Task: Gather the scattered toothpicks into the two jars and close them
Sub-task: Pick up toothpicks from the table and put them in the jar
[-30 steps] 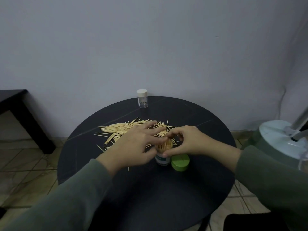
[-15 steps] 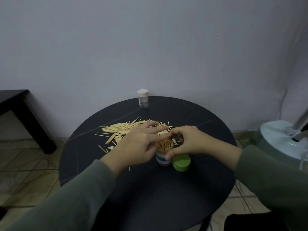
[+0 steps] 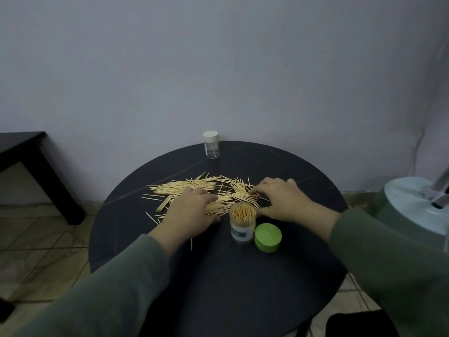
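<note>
Behind the open labelled jar (image 3: 242,223), packed with upright toothpicks: scattered toothpicks (image 3: 194,190) on round black table (image 3: 218,288). Green lid (image 3: 268,237) touching jar's right; white-capped jar (image 3: 211,144) far behind. Left hand (image 3: 192,212), right hand (image 3: 279,199): fingers spread, resting on pile. Step: gathering. Next: pinch a bundle. Half a second earlier, both hands were at jar's mouth.

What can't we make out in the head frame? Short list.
- Left hand: fingertips on the toothpick pile; whether it grips any is hidden by the hand.
- Open jar: label text blurred.
- White-capped jar: contents too small to count.
- Fan base: cut off by the right edge.
</note>
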Demonstrator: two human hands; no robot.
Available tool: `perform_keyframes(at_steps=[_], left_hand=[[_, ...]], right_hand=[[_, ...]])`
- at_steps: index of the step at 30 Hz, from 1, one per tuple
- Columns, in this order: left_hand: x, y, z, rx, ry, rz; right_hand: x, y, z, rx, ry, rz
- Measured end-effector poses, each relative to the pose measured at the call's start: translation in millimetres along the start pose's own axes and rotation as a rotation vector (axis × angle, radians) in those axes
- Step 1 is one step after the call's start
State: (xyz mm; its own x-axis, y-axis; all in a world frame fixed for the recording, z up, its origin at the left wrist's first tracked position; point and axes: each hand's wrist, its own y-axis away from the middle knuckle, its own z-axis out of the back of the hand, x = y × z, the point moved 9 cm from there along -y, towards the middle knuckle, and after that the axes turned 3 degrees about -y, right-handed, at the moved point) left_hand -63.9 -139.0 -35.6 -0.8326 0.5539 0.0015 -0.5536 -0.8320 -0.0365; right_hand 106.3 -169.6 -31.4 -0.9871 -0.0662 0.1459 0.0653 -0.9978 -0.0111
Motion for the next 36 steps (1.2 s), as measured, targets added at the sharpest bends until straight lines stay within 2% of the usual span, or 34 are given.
perform_keyframes(at_steps=[6,9,12,17,36], left_hand=[[-7.9,-9.0,-1.8,-0.077,-0.067,0.026],[-14.2,-10.5,-3.3,-0.107,-0.113,0.019],[-16.8,-10.8,-3.7,-0.135,-0.123,0.013],[-17.6,-11.0,-5.2,-0.144,-0.12,0.005],[-13.6,-6.5,5.7,-0.207,0.021,0.069]], right_hand=[[14.0,-14.3,-3.6,-0.1,0.003,0.035],[25.1,-19.2,-4.5,-0.088,-0.004,0.065],[36.1,-26.0,-5.7,-0.073,0.1,0.088],[38.7,-33.0,-10.5,-0.027,0.193,0.046],[31.3,-17.5,10.1,-0.125,0.108,0.012]])
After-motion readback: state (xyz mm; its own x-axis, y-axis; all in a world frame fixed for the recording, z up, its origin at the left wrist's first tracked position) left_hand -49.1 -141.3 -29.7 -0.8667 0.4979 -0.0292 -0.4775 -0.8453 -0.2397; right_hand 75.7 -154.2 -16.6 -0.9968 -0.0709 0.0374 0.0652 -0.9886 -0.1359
